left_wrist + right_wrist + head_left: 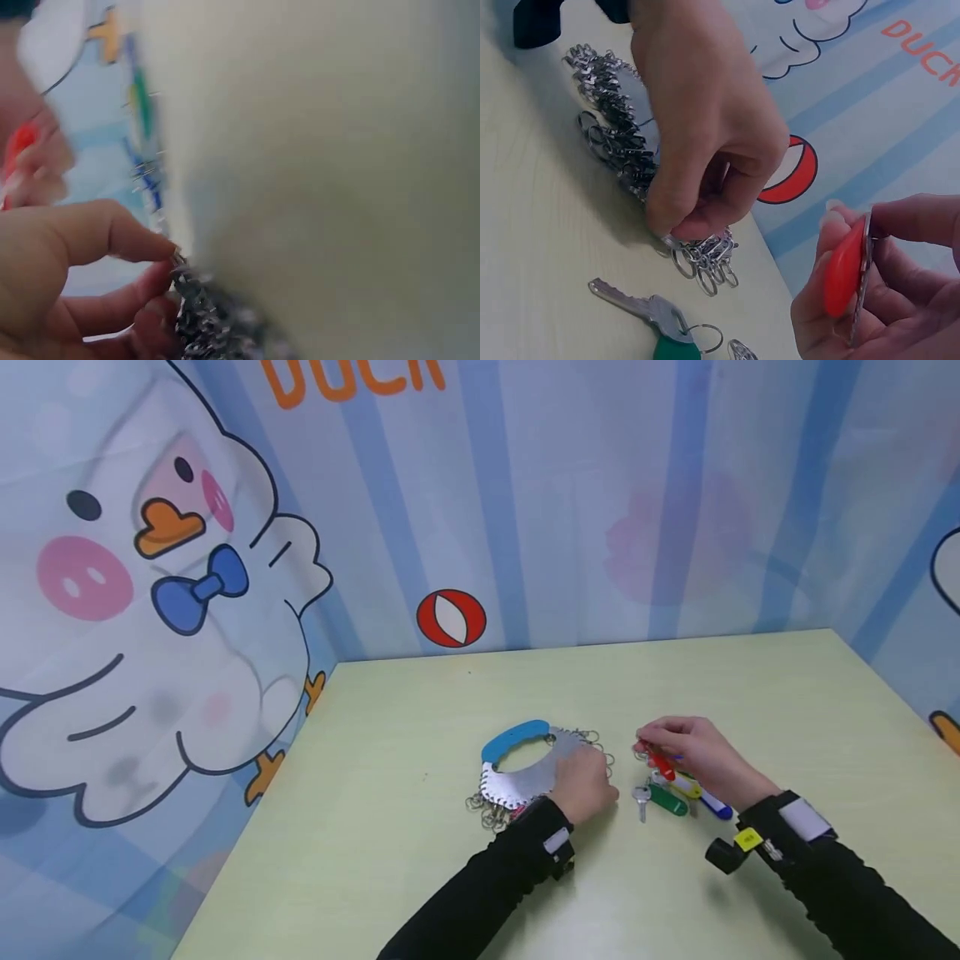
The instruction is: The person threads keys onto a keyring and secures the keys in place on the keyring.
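Note:
A crescent-shaped metal key holder [513,787] with a blue grip [513,739] lies on the table, its outer edge lined with small clips and rings. My left hand [585,783] pinches a clip at its near right edge; in the right wrist view the split rings [705,274] hang just under those fingertips. My right hand [701,756] holds a red key tag [663,766] with its key, raised over the other tags. In the right wrist view, the red tag [845,270] and the key's flat edge sit between thumb and fingers.
Below my right hand lie a green key tag [667,800] with a silver key [641,793], a yellow tag [687,786] and a blue tag [717,807]. The pale table [375,860] meets a cartoon duck backdrop [570,510] at its back edge.

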### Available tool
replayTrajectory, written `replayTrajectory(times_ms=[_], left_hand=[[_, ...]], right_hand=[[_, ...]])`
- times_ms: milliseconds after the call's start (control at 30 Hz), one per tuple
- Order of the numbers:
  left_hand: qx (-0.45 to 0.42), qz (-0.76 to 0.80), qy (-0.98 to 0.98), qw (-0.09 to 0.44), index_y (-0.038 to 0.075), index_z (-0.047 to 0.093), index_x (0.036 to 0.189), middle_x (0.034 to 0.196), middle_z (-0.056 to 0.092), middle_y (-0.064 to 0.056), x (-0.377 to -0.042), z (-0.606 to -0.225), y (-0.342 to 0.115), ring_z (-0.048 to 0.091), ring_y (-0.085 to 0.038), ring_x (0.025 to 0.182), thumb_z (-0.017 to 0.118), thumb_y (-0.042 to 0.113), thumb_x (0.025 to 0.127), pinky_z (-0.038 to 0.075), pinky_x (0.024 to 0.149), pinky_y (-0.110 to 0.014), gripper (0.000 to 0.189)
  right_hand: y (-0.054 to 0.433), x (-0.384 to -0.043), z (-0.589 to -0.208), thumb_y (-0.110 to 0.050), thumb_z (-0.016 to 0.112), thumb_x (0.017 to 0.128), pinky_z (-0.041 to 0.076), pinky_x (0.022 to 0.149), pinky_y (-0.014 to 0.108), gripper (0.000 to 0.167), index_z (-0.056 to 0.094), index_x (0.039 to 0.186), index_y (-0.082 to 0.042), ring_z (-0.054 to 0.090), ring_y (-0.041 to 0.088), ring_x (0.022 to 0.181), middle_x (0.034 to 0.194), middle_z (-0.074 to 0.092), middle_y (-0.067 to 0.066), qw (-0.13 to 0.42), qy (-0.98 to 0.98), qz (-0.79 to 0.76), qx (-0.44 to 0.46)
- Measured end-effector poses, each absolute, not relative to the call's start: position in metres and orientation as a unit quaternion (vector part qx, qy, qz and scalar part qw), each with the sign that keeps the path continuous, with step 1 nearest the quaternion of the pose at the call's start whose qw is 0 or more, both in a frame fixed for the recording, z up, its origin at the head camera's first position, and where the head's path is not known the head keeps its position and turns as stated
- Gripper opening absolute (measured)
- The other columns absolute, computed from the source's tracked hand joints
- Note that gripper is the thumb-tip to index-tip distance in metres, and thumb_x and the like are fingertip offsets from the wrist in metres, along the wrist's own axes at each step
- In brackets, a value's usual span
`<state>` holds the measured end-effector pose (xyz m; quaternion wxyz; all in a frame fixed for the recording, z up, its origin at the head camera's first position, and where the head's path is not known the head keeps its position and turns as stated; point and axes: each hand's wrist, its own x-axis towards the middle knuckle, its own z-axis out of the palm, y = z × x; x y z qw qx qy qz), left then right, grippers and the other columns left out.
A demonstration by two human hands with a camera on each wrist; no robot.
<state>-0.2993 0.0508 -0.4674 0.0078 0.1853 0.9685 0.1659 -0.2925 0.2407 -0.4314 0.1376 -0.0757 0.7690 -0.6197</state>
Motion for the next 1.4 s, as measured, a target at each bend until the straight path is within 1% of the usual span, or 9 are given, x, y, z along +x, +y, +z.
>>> replayTrajectory(times_ms=[100,167,333,600,733,967,1133,1300,1400], left_hand=[[0.192,0.249,0.948,0.052,0.012,0.05,0.053,0.05,0.041,0.008,-0.306,-0.461,0.04,0.039,-0.005,0.047,0.073,0.013,0.078,0.029,0.048,-0.019,0.034],[0.2,0.292,0.932,0.078,0.01,0.055,0.056,0.052,0.044,0.009,-0.309,-0.455,0.032,0.04,-0.004,0.047,0.071,0.009,0.079,0.03,0.046,-0.016,0.028],[0.234,0.338,0.906,0.103,0.005,0.063,0.072,0.065,0.053,0.006,-0.316,-0.448,0.019,0.046,-0.004,0.06,0.071,0.005,0.08,0.037,0.055,-0.014,0.012],[0.267,0.33,0.903,0.069,0.005,0.065,0.078,0.073,0.057,0.003,-0.321,-0.452,0.01,0.047,-0.003,0.067,0.07,0.0,0.08,0.037,0.06,-0.014,0.008],[0.273,0.326,0.904,0.039,0.005,0.068,0.08,0.074,0.063,0.0,-0.321,-0.452,0.009,0.049,-0.002,0.065,0.068,-0.001,0.081,0.038,0.059,-0.012,0.006],[0.24,0.367,0.898,0.027,0.005,0.068,0.083,0.078,0.067,-0.004,-0.32,-0.449,0.004,0.052,-0.003,0.066,0.066,-0.002,0.082,0.041,0.059,-0.013,0.007],[0.214,0.398,0.892,0.03,0.004,0.066,0.086,0.078,0.066,-0.006,-0.32,-0.449,0.0,0.053,-0.004,0.065,0.068,0.0,0.082,0.043,0.058,-0.014,0.006],[0.22,0.413,0.883,0.028,0.008,0.064,0.083,0.076,0.066,-0.005,-0.32,-0.45,-0.003,0.052,-0.003,0.063,0.068,0.003,0.084,0.042,0.057,-0.014,0.007],[0.227,0.423,0.877,0.03,0.007,0.066,0.086,0.078,0.067,-0.005,-0.318,-0.451,-0.004,0.052,-0.002,0.065,0.067,0.004,0.086,0.042,0.058,-0.013,0.003]], right_hand=[[0.234,-0.293,-0.435,-0.032,0.057,0.097,0.053,0.08,0.021,0.046,0.057,0.12,0.008,0.063,0.015,0.087,0.096,0.07,0.002,0.134,0.787,-0.595,-0.094],[0.229,-0.294,-0.438,-0.03,0.057,0.097,0.053,0.078,0.022,0.044,0.057,0.118,0.009,0.061,0.015,0.084,0.097,0.069,0.008,0.127,0.809,-0.564,-0.107],[0.215,-0.299,-0.445,-0.02,0.055,0.098,0.049,0.072,0.025,0.028,0.062,0.11,0.005,0.056,0.016,0.081,0.094,0.067,0.012,0.105,0.859,-0.478,-0.152],[0.197,-0.302,-0.453,-0.012,0.055,0.096,0.042,0.058,0.024,0.016,0.065,0.101,0.0,0.051,0.01,0.062,0.082,0.065,0.013,0.045,0.882,-0.411,-0.224],[0.19,-0.302,-0.455,-0.01,0.055,0.096,0.04,0.057,0.024,0.015,0.067,0.1,-0.001,0.049,0.007,0.058,0.079,0.065,0.012,0.037,0.883,-0.401,-0.24],[0.186,-0.302,-0.458,-0.007,0.06,0.091,0.042,0.061,0.021,0.013,0.069,0.099,-0.002,0.05,0.006,0.067,0.088,0.069,0.008,0.025,0.89,-0.379,-0.252],[0.182,-0.3,-0.455,-0.011,0.062,0.09,0.042,0.06,0.021,0.012,0.069,0.097,-0.005,0.05,0.007,0.067,0.085,0.067,0.004,0.029,0.887,-0.381,-0.257],[0.179,-0.299,-0.454,-0.012,0.061,0.092,0.046,0.063,0.021,0.011,0.069,0.096,-0.004,0.054,0.005,0.07,0.087,0.069,0.009,0.028,0.874,-0.398,-0.277],[0.18,-0.299,-0.455,-0.014,0.06,0.094,0.046,0.065,0.021,0.013,0.067,0.095,-0.003,0.055,0.007,0.073,0.09,0.069,0.011,0.035,0.869,-0.41,-0.275]])
